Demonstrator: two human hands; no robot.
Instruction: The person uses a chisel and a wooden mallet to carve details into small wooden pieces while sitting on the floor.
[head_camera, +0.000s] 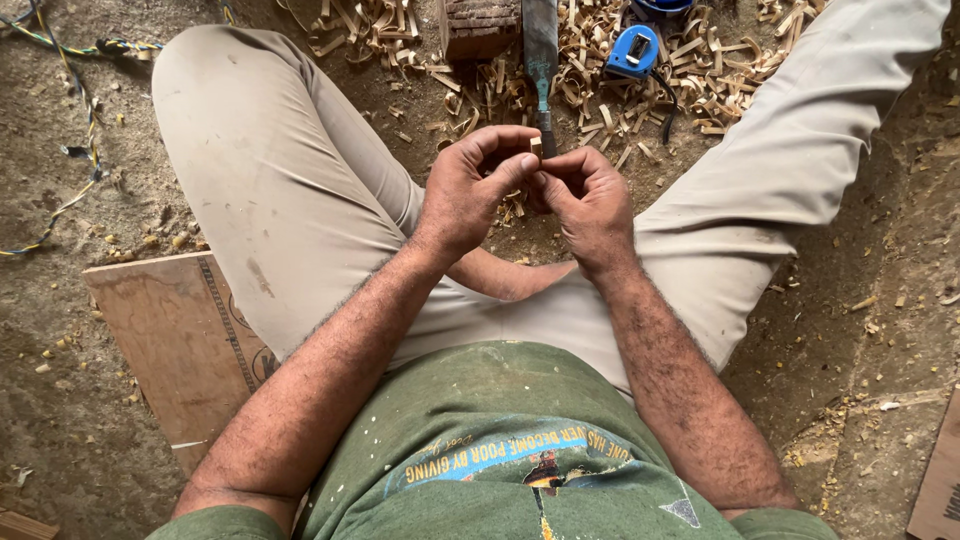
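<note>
A person sits on the dirt floor (60, 420) with knees spread, and both hands meet in the middle of the frame, just above the lap. The left hand (470, 190) and the right hand (585, 195) touch each other at the fingertips. Between them sits a small piece of wood (536, 147), pale and short, at the upper centre of the frame. The left thumb and fingers (520, 165) are closed on it from the left, and the right fingers are curled in and pinch it from the right.

Just above the hands, at the top centre, a chisel (541, 60) with a long metal blade lies pointing toward the hands, beside a dark wooden block (478, 25). Wood shavings (590, 60) are heaped around both. A blue tape measure (632, 52) rests on the shavings at the upper right of the pile. A flat board (170, 340) lies on the floor at the lower left, partly under the leg. A twisted coloured cord (85, 110) runs along the upper left.
</note>
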